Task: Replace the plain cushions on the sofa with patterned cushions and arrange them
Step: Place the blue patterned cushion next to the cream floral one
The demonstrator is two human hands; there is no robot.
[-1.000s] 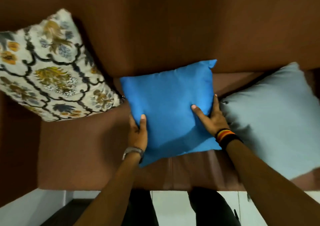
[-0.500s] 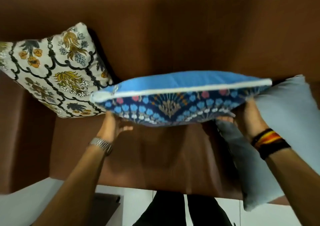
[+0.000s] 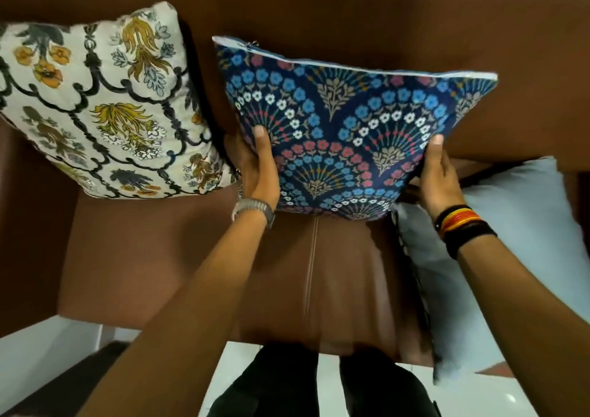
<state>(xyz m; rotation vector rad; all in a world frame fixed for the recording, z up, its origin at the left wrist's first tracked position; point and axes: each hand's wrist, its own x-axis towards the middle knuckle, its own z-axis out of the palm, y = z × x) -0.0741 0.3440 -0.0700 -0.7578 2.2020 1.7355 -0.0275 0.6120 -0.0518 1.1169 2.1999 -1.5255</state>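
Note:
I hold a cushion (image 3: 348, 129) with a dark blue flower-fan pattern upright against the brown sofa back (image 3: 319, 5), its patterned face toward me. My left hand (image 3: 255, 164) grips its lower left edge, thumb on the front. My right hand (image 3: 435, 177) grips its lower right edge. A cream cushion (image 3: 95, 104) with yellow and grey flowers leans in the sofa's left corner. A plain pale grey-blue cushion (image 3: 517, 225) lies on the seat to the right, partly behind my right forearm.
The brown sofa seat (image 3: 178, 257) spreads below the cushions, with a seam down its middle. The left armrest (image 3: 28, 225) rises at the left. White floor tiles (image 3: 48, 346) and my dark trouser legs (image 3: 287, 384) show at the bottom.
The cushion showed its plain blue side a second ago. Both hands lifted and flipped it, and now its patterned side faces me, upright against the sofa back.

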